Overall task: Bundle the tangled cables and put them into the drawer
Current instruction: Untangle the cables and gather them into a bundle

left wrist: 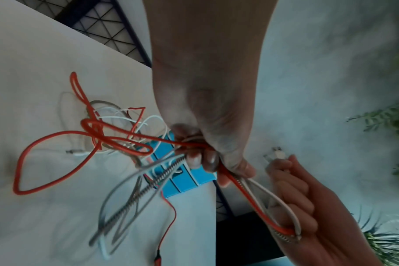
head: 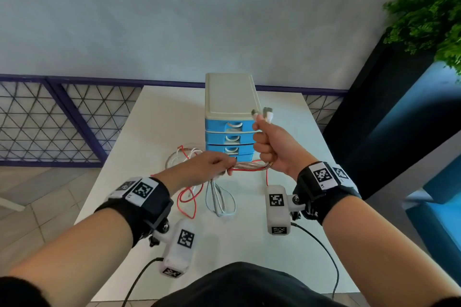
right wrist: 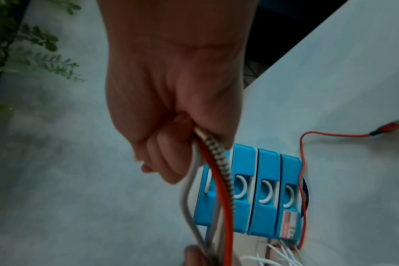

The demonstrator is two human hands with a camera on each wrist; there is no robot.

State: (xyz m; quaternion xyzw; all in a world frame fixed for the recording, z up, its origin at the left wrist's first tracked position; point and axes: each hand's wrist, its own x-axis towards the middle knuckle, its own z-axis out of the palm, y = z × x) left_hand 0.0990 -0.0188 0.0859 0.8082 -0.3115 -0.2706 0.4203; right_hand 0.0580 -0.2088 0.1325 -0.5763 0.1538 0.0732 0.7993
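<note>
Two hands (head: 270,143) (head: 207,166) grip four cables (head: 249,166) before four drawers (head: 229,138).

A black strap (head: 147,209) is worn around the left wrist, and a black strap (head: 321,197) around the right wrist. White plates with black square code markers are fixed on top of both straps. Under each wrist a white camera box is mounted on a black bracket with a metal screw: the left camera box (head: 178,248) and the right camera box (head: 277,209). Square markers are printed on both boxes. A thin black cable (head: 324,249) is plugged into each box. Dark clothing (head: 244,286) is seen at the bottom edge.
</note>
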